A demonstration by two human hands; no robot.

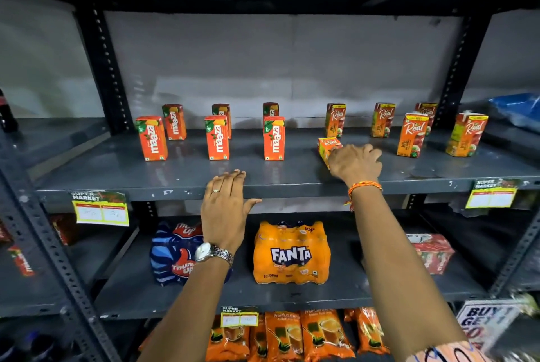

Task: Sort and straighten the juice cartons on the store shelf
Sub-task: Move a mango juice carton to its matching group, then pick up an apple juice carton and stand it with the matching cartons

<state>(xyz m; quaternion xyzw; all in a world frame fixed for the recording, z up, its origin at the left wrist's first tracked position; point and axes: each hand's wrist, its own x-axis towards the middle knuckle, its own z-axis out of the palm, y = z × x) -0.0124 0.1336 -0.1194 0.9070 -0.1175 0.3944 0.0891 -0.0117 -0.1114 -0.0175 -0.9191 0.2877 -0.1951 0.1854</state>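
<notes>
Several orange Maaza cartons stand upright in pairs on the left half of the grey shelf, the nearest at front left. On the right half stand several upright Real cartons, one at front right. One Real carton sits tilted near the middle, and my right hand is closed around its right side. My left hand rests flat on the shelf's front edge, fingers together, holding nothing.
Below are a Thums Up pack, a Fanta bottle pack and a red pack. Orange pouches fill the lowest shelf. Price tags hang on the shelf edge. Dark uprights frame the bay.
</notes>
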